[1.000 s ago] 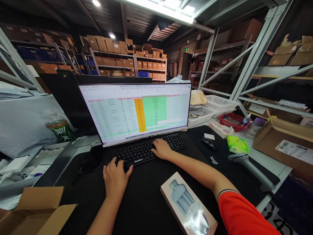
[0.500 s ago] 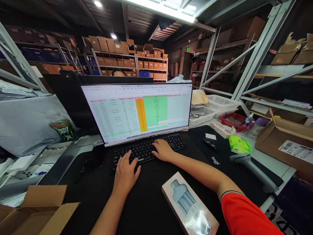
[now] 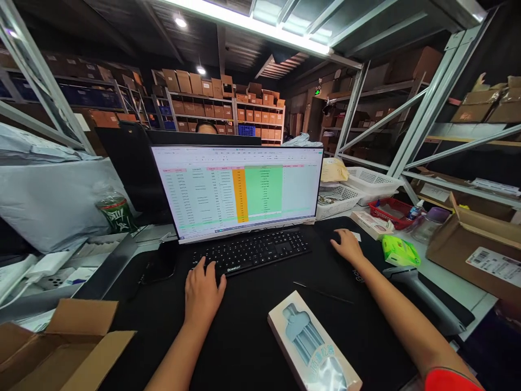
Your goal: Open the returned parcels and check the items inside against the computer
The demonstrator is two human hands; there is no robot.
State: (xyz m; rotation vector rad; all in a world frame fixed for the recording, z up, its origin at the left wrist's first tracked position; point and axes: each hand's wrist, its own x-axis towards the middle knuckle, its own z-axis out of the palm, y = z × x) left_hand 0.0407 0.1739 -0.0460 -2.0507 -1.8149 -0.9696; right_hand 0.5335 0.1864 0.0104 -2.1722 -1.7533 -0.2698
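My left hand point(image 3: 203, 290) lies at the left end of the black keyboard point(image 3: 252, 252), fingers spread with the tips on its edge keys. Out to the right, my right hand point(image 3: 348, 247) rests palm down over the spot of the computer mouse, which it covers almost wholly. Behind the keyboard stands a monitor point(image 3: 215, 201) showing a spreadsheet with orange and green columns. In front of me a white box point(image 3: 313, 342) with a blue device pictured on it lies slanted on the black desk mat point(image 3: 244, 326). A thin dark stick point(image 3: 323, 293) lies between the box and my right forearm.
At right are a grey barcode scanner point(image 3: 427, 298), a green packet point(image 3: 401, 251), a cardboard box point(image 3: 480, 244) and white baskets point(image 3: 340, 201). An open carton point(image 3: 77, 347), a dark phone-like object point(image 3: 160, 263) and a bottle point(image 3: 116, 212) are at left. Someone's head shows behind the monitor.
My right hand has left the keyboard and moved right onto the mouse. My left hand has drawn back slightly toward the keyboard's left edge. The thin stick is now uncovered.
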